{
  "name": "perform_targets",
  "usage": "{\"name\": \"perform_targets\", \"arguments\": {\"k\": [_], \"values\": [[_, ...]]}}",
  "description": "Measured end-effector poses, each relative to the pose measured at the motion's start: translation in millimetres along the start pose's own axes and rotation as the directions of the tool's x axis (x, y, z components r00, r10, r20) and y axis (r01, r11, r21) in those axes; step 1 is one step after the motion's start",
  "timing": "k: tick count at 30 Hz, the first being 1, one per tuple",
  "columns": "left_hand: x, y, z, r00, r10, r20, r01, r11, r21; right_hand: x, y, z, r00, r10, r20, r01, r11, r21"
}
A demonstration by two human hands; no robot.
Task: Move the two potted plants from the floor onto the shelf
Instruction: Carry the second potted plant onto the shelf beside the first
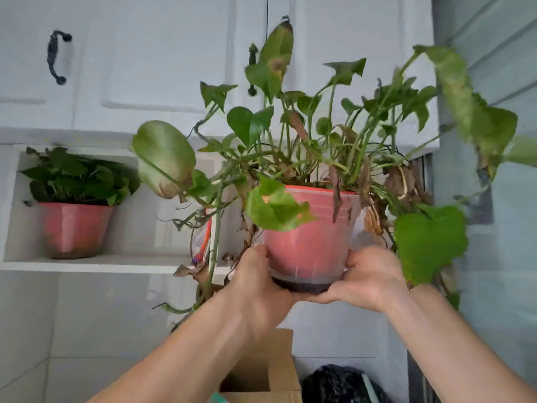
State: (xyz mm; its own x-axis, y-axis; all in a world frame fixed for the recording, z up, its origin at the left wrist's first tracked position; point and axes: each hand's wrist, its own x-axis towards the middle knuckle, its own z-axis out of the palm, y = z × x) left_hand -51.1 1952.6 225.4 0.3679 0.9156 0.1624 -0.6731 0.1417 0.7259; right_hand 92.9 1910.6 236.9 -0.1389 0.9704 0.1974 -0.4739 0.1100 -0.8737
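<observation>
Far left, approx 9 o'clock in view: first potted plant (74,205), red pot w/ dark green leaves, standing upright in the white shelf (96,264) niche, left end. At 10–11 o'clock above it, a black cabinet handle (58,57) on the white cabinet door (145,53).

Center: second potted plant (311,237), red pot w/ long trailing stems, some leaves yellowed/brown, held in the air in front of the shelf's right part, not touching it. Pot roughly upright, slight tilt.

Left hand (258,283) at 7 o'clock of that pot: fingers wrapped under the base, thumb up against the pot wall, grasping it. Right hand (369,277) at 5 o'clock of the pot: palm cupping the base edge, thumb on the side wall, also grasping it.

Bottom, 6 o'clock: open cardboard box (261,373) below the forearms. Just right of it, a black plastic bag (337,383). Far right, 3 o'clock: grey-blue wall (499,82).
</observation>
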Motion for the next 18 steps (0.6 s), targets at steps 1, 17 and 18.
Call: {"name": "perform_targets", "arguments": {"k": [1, 17, 18], "values": [[1.7, -0.8, -4.8, 1.0, 0.001, -0.009, -0.001, 1.0, -0.028, 3.6, 3.4, 2.6, 1.0, 0.017, 0.009, -0.017, 1.0, 0.014], [16.1, 11.7, -13.2, 0.973, 0.185, -0.138, -0.181, 0.983, 0.043, 65.1, -6.9, 16.0, 0.97, 0.204, -0.134, -0.19, 0.976, 0.108], [15.4, 12.8, -11.1, 0.973, 0.19, -0.135, -0.188, 0.982, 0.024, 65.7, -7.5, 18.3, 0.971, 0.184, -0.154, -0.171, 0.981, 0.093]]}}
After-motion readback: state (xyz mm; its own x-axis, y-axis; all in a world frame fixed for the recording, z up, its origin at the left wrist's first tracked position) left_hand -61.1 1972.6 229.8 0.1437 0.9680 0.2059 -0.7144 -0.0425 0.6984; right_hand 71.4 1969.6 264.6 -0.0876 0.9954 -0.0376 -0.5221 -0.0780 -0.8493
